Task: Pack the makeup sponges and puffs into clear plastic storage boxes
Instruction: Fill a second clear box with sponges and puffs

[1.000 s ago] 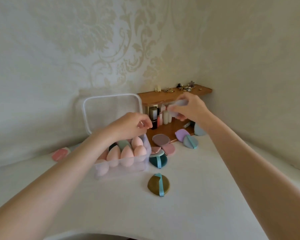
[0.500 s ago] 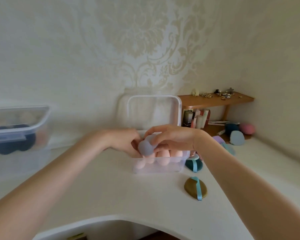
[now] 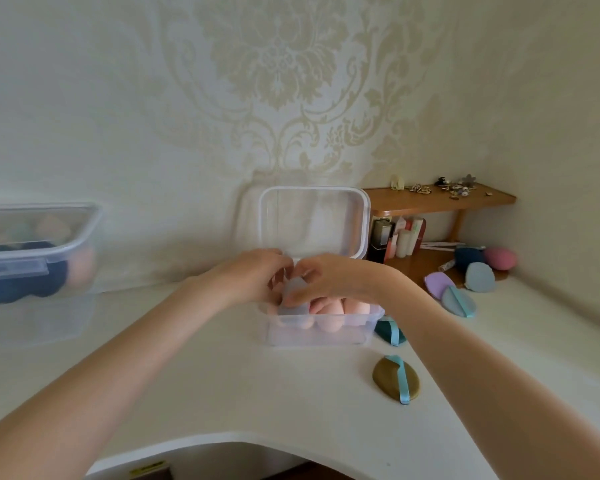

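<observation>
Lower than half a second ago: grey-blue sponge (image 3: 293, 299) now sunk to the rim of the clear box (image 3: 312, 336), at its front left corner, partly behind the near wall instead of held above it. Both hands closer together over the box than before.

Right hand (image 3: 336, 277) with fingers curled over the top of the sponge, thumb and fingertips pinching it. Left hand (image 3: 253, 275) touching the sponge from the left, fingers curled toward it; whether truly gripping or only steadying, cannot tell.

Inside the box, several peach sponges (image 3: 340, 311) packed side by side, pointed ends up. Hinged lid (image 3: 314, 221) standing upright behind the hands, leaning toward the patterned wall.

Just right of the box, a teal puff (image 3: 390, 332) with a light blue ribbon, partly hidden by the right forearm. In front of it, apart, an olive puff (image 3: 395, 377) with a blue ribbon lying flat on the white table (image 3: 222, 382).

Further right, a lilac puff (image 3: 437, 284) and a grey-blue puff (image 3: 459, 303) overlapping, then a grey puff (image 3: 478, 277), a dark blue sponge (image 3: 468, 256) and a pink sponge (image 3: 499, 258) near the foot of a small wooden shelf (image 3: 437, 200). Bottles and tubes under the shelf, small trinkets on top.

Far left, a second clear box (image 3: 39, 251), lid latched, holding dark blue and peach sponges, blurred.
</observation>
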{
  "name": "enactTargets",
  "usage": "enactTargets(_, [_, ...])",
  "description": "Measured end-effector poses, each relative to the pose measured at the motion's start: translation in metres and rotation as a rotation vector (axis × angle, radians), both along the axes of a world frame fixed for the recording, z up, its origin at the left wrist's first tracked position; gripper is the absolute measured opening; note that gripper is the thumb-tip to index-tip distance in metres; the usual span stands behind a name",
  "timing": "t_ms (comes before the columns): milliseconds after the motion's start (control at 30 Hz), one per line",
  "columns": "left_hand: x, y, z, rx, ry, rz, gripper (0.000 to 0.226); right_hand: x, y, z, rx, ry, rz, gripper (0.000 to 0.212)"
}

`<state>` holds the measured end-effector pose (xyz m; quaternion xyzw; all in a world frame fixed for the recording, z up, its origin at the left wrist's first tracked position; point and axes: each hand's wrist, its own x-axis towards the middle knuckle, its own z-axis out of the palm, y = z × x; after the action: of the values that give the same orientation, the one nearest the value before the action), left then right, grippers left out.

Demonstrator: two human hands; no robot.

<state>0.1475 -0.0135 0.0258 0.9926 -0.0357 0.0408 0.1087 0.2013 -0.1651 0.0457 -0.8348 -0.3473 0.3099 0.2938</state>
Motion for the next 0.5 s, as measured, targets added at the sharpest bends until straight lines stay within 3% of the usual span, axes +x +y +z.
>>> enactTargets(167, [-0.001, 0.005, 0.001, -0.007, 0.02, 0.023, 0.009, -0.014, 0.012, -0.001, -0.096, -0.317, 0.064, 0.034])
enactTargets(300, [-0.007, 0.004, 0.017, -0.121, 0.183, 0.039, 0.017, -0.018, 0.016, 0.0, -0.114, -0.377, 0.093, 0.029])
enactTargets(433, [-0.005, -0.003, 0.018, 0.028, 0.199, 0.06, 0.009, -0.015, 0.022, -0.006, -0.19, -0.435, 0.098, 0.007])
enactTargets(500, [-0.002, -0.009, 0.011, 0.156, 0.136, 0.095, 0.014, -0.015, 0.027, -0.013, -0.218, -0.518, 0.073, 0.026])
